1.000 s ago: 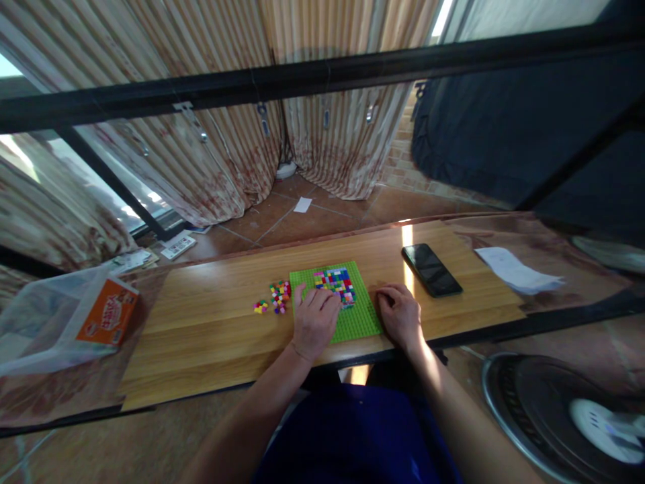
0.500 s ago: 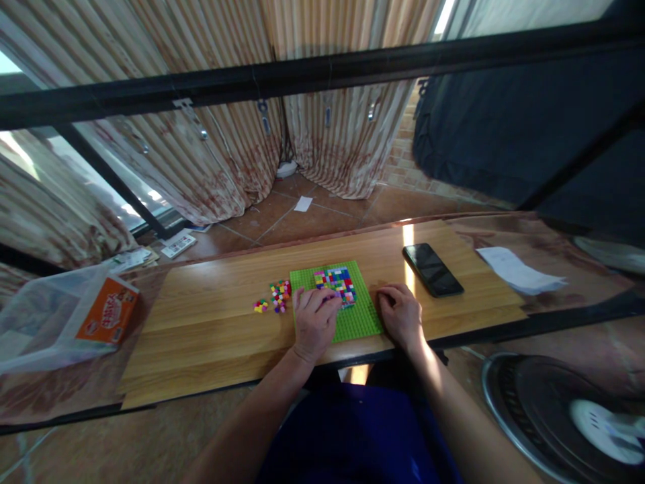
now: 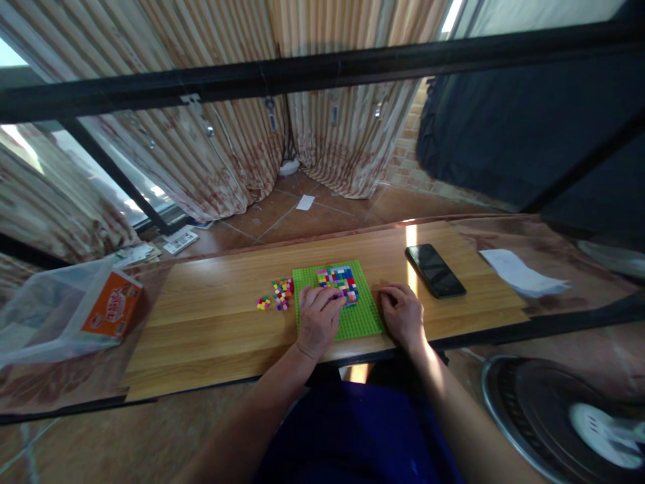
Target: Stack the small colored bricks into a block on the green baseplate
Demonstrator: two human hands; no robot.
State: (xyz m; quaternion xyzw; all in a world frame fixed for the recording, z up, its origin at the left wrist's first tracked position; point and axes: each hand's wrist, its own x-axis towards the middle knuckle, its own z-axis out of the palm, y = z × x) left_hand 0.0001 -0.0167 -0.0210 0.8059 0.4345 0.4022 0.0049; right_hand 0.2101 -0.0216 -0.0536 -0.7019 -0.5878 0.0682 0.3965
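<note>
A green studded baseplate [image 3: 360, 323] lies on the wooden board, with a block of multicoloured toy bricks [image 3: 345, 277] built up on its upper middle. My left hand [image 3: 318, 317] is over the plate's left part, fingers pinched at the lower edge of the brick block. A small purple brick [image 3: 338, 294] shows at its fingertips; whether it is seated on the plate I cannot tell. Loosely curled, my right hand [image 3: 402, 314] rests on the board beside the plate's right edge, with nothing visible in it. Loose small bricks [image 3: 283, 290] lie left of the plate.
A black phone [image 3: 435, 270] and white paper [image 3: 524, 272] are to the right on the table [image 3: 211, 323]. At the far left stands a clear plastic bin [image 3: 55, 302] with an orange label. A round fan-like appliance [image 3: 549, 410] is at lower right.
The view has shifted slightly. My left hand stays at the brick block's lower edge with fingers pinched, and my right hand rests in the same spot.
</note>
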